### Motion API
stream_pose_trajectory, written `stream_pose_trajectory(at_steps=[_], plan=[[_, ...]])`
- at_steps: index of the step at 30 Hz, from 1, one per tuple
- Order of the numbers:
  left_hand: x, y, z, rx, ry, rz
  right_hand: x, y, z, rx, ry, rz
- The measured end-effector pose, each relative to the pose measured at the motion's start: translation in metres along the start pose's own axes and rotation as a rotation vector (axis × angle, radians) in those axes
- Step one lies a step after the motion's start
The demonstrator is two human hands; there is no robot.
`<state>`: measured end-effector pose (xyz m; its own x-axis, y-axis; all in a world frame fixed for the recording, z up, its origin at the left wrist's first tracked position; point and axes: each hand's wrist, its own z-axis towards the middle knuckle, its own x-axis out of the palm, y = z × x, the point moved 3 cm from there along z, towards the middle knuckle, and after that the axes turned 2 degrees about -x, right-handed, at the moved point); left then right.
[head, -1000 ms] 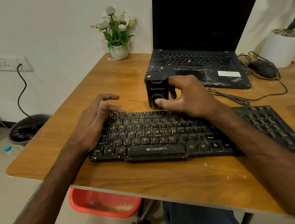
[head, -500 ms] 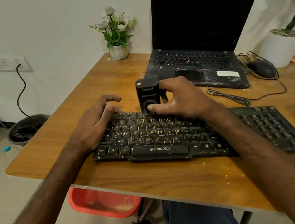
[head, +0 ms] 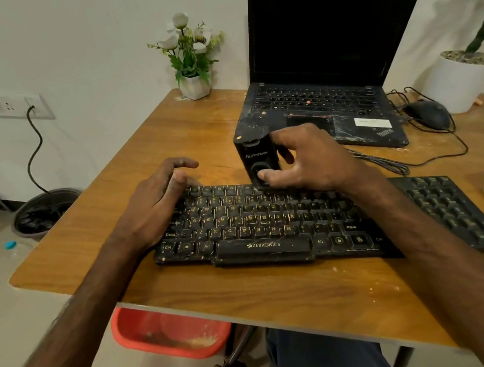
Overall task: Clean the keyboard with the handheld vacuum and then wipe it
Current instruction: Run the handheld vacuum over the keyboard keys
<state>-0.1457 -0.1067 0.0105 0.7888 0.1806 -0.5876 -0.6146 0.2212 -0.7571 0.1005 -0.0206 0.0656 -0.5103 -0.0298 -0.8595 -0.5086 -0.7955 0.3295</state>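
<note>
**Holding the vacuum upright at the back key row**

My right grip (head: 310, 159) is wrapped round the handheld vacuum (head: 257, 156), with the fingers curled behind its far side. The thumb (head: 265, 175) sits on the round button (head: 260, 166) low on its front face.

The vacuum is a small black box standing on end, its long axis near vertical. Its lower end is at the back row of the keyboard (head: 258, 228), about the middle of the lettered block. Whether it touches the keys I cannot tell, because my grip hides the mouth.

The keyboard lies across the tabletop (head: 162, 139) with its long axis running left to right. Most of it stretches away on both sides of the vacuum and toward me. My left grip (head: 154, 204) rests on the keyboard's left end, fingers loosely arched and holding nothing, and is the nearer one for steadying it.

I judge the coming move to be a sweep along the rows, which has to follow that long axis.

The keyboard is black, with yellowish legends and ZEBRONICS on the space bar. Pale specks and crumbs are scattered over its keys and frame.
</note>
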Motion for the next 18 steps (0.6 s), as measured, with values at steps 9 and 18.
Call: stream_pose_trajectory(at_steps=[9, 18], plan=[[0.001, -0.003, -0.002, 0.026, 0.005, -0.025, 0.01, 0.008, 0.004, -0.027, -0.041, -0.038], [0.002, -0.003, -0.002, 0.024, 0.001, -0.025, 0.014, 0.007, 0.008, -0.006, -0.046, -0.151]])
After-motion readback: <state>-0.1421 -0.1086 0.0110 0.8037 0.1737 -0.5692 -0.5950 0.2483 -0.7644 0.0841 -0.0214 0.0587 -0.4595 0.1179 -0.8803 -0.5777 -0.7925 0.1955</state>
